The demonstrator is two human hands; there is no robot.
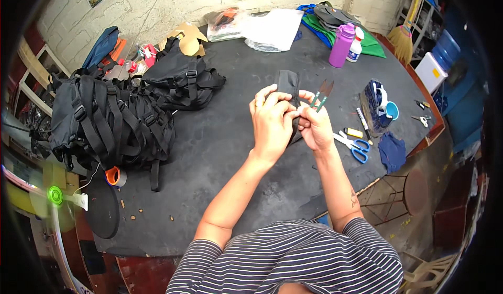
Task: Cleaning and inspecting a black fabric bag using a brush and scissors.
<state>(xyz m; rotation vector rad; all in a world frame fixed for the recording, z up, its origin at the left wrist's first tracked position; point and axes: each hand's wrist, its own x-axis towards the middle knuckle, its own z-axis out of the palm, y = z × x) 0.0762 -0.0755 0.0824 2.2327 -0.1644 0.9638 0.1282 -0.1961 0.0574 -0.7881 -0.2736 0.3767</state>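
A narrow black fabric piece [288,79] is held up above the middle of the dark table. My left hand [272,117] is closed on it, fingers bent over its side. Close against it, my right hand [314,126] is closed too, with thread snips [321,96] held between its fingers. The snips have green handles, and their two pointed blades stick up and away from the fabric. Thumb and fingertips of both hands meet at the fabric's edge; whether a thread is pinched there is too small to tell.
Black backpacks [105,116] are heaped on the left of the table [220,189]. To the right lie blue-handled scissors [359,150], a marker [362,118], a tape dispenser [376,105] and a navy cloth [393,152]. A purple bottle [341,45] stands at the back.
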